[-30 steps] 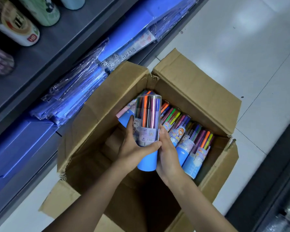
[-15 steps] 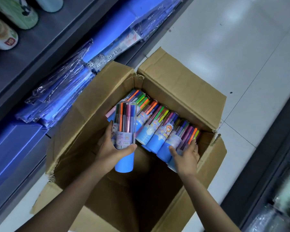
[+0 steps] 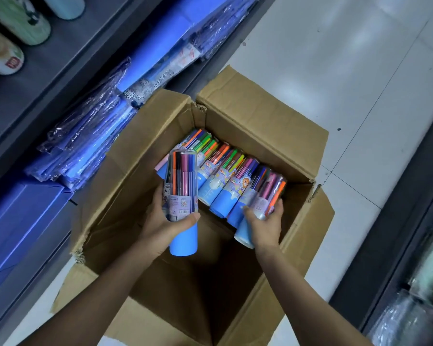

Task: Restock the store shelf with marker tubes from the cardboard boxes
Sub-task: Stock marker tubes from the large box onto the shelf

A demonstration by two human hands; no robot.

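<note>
Open brown cardboard box [image 3: 235, 121] on the white tiled floor [image 3: 360, 71], just beside the dark store shelf [image 3: 68, 71] at left. Left hand [image 3: 165, 221] grips a clear-topped, blue-based marker tube [image 3: 183, 203], fingers wrapped round its middle, thumb across the front; tube is lifted clear of the rest, roughly upright, over the box's near-left part. Right hand [image 3: 265, 226] closes its grip on the rightmost tube in the row [image 3: 263, 208], fingers curled round the pale lower end; that tube is tilted and touches its neighbour. Remaining row of marker tubes [image 3: 225, 176] leans along the far wall of the box.

Step in hand, as I judge it: pulling a second tube. Do it well: lift it straight along its axis so neighbours don't topple, keep the grip low on the solid base, not the clear cap, hold the left tube steady, then carry both to the shelf.
</note>
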